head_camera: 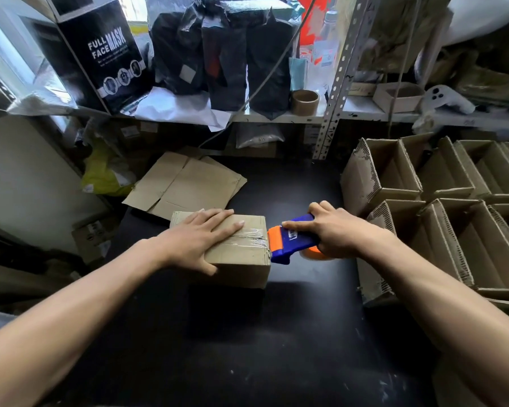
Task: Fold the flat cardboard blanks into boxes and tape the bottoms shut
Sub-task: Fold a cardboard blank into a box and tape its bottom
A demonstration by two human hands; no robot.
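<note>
The left hand (202, 240) lies flat on the box (238, 259); the right hand (340, 230) grips the tape gun (288, 243). Bottom nearly taped, more flat cardboard (185, 186) waits.

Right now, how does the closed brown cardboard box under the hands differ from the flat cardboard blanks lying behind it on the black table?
The closed brown cardboard box is folded up into a block; the flat cardboard blanks lie unfolded as sheets. The box carries clear tape along its top seam; the blanks show none. The left hand presses on the box while the right hand holds the blue and orange tape dispenser at its edge; nobody touches the blanks. Both are plain brown cardboard.
</note>
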